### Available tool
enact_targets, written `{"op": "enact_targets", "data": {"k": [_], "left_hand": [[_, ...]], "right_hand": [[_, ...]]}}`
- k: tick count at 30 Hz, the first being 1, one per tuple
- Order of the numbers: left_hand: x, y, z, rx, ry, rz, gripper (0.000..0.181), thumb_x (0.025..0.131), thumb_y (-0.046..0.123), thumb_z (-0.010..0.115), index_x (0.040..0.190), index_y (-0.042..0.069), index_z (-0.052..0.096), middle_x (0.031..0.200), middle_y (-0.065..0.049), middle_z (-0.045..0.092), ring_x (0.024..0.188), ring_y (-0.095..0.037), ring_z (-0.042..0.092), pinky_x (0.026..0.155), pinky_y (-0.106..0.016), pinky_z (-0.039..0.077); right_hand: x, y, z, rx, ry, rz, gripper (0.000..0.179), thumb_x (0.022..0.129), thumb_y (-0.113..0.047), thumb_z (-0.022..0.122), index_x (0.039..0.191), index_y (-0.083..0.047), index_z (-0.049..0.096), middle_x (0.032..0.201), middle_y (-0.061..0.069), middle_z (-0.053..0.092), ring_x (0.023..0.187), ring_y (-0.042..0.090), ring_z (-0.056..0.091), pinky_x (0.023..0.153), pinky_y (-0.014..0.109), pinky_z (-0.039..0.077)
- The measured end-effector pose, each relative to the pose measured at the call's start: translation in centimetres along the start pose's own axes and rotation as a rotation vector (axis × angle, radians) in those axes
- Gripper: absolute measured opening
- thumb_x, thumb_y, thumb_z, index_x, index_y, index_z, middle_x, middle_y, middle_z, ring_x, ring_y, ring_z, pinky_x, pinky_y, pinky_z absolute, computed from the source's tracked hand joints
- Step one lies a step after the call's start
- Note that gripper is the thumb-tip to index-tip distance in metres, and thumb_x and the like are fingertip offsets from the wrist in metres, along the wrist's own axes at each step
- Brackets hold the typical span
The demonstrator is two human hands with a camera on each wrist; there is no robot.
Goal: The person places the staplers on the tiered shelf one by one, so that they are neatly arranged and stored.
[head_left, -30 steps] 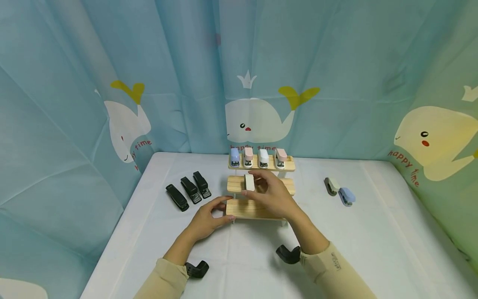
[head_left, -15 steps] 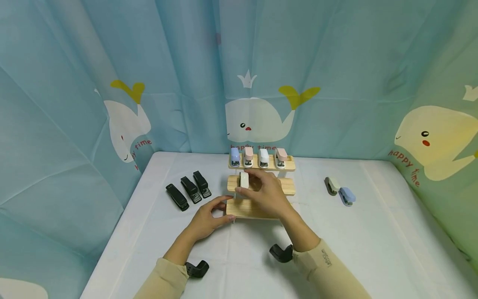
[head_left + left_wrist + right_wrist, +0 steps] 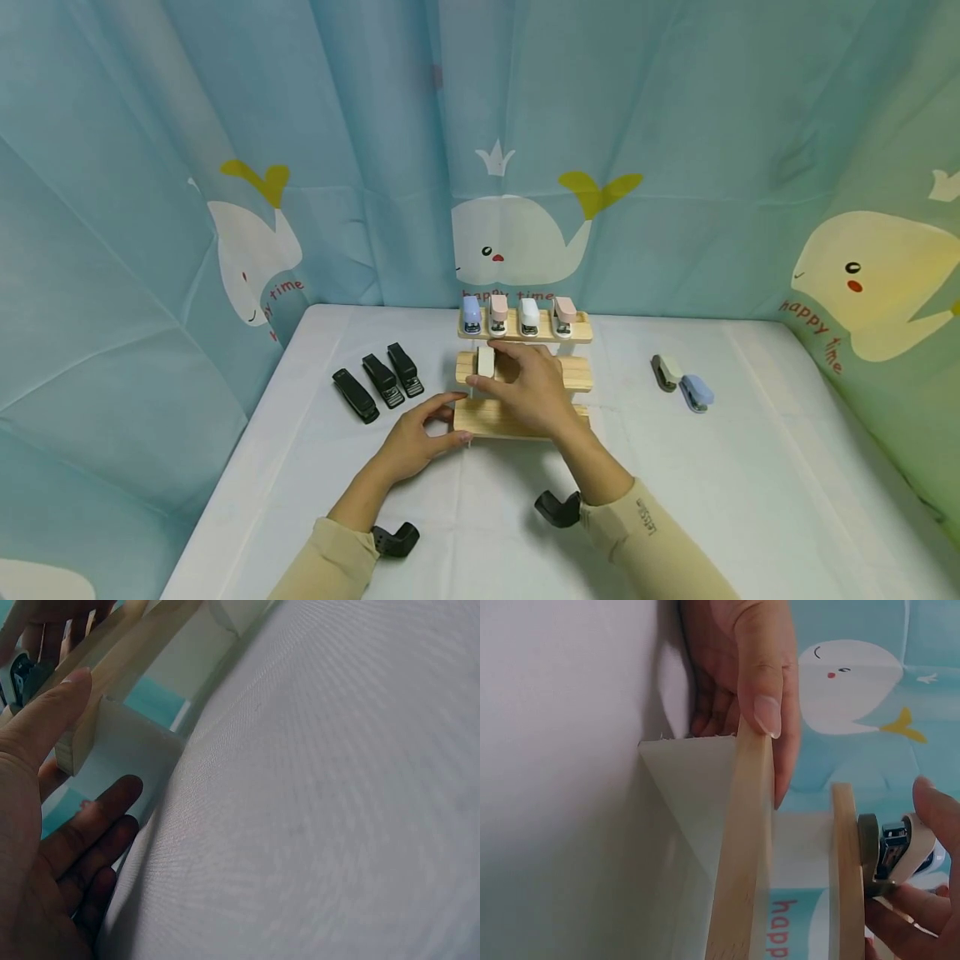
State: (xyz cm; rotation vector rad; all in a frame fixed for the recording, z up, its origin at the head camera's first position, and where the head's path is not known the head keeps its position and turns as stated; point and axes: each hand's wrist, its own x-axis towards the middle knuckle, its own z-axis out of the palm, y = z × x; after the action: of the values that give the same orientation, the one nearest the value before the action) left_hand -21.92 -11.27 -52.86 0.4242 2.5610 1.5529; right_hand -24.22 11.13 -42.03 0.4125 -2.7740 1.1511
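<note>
My right hand [image 3: 536,387] pinches a small cream stapler [image 3: 486,362] between thumb and fingers, at the left end of the middle board of a three-tier wooden display rack [image 3: 487,418]. In the right wrist view this stapler [image 3: 921,844] has its dark olive base right at the board's surface. My left hand [image 3: 416,442] grips the left end of the lowest board, thumb [image 3: 767,712] at the front edge and index finger behind. Its other fingers [image 3: 105,825] hang beside the rack's white side support [image 3: 139,746]. Part of the middle board is hidden behind my right hand.
Along the top board stand a blue stapler [image 3: 472,317], a white one [image 3: 529,318] and two pink ones. Three black staplers [image 3: 383,382] lie left of the rack. A cream-and-grey stapler [image 3: 666,373] and a blue one [image 3: 697,393] lie to the right. A curtain hangs behind.
My right hand has moved left along the middle board with the cream stapler, bringing it to the board's left end. The left hand has stayed on the lowest board.
</note>
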Motion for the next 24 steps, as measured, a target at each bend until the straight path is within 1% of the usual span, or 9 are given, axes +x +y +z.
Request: {"op": "enact_targets", "data": {"k": [5,12,19,24], "left_hand": [[0.04,-0.01,0.02,-0.006,0.002,-0.005,0.060,0.085,0.053,0.083,0.139,0.050,0.057,0.114,0.013,0.072,0.123,-0.014,0.063,0.112,-0.052,0.042],[0.14,-0.06,0.11,-0.011,-0.003,-0.007,0.062,0.085,0.053,0.082,0.141,0.046,0.057,0.115,0.013,0.072,0.124,-0.014,0.063,0.112,-0.053,0.041],[0.11,0.02,0.08,-0.016,0.001,-0.001,0.060,0.085,0.052,0.082,0.138,0.052,0.057,0.115,0.013,0.072,0.121,-0.014,0.064,0.110,-0.052,0.043],[0.10,-0.05,0.08,-0.014,0.009,0.005,0.059,0.085,0.052,0.083,0.137,0.053,0.056,0.115,0.012,0.071,0.120,-0.013,0.064,0.109,-0.052,0.044]], "right_hand": [[-0.03,-0.14,0.12,-0.017,0.012,0.015,0.071,0.085,-0.053,0.082,0.141,-0.013,0.065,0.142,0.007,0.066,0.132,0.034,0.051,0.116,0.054,0.029],[-0.05,-0.21,0.18,-0.016,0.013,0.033,0.073,0.086,-0.053,0.080,0.143,-0.010,0.063,0.145,0.009,0.064,0.135,0.034,0.049,0.117,0.054,0.027],[0.09,-0.29,0.23,-0.009,0.008,0.046,0.074,0.087,-0.054,0.079,0.143,-0.008,0.062,0.144,0.011,0.064,0.133,0.033,0.049,0.117,0.054,0.026],[0.22,-0.37,0.31,-0.015,0.003,0.060,0.076,0.087,-0.054,0.079,0.144,-0.008,0.061,0.145,0.010,0.063,0.134,0.032,0.048,0.117,0.053,0.025]]}}
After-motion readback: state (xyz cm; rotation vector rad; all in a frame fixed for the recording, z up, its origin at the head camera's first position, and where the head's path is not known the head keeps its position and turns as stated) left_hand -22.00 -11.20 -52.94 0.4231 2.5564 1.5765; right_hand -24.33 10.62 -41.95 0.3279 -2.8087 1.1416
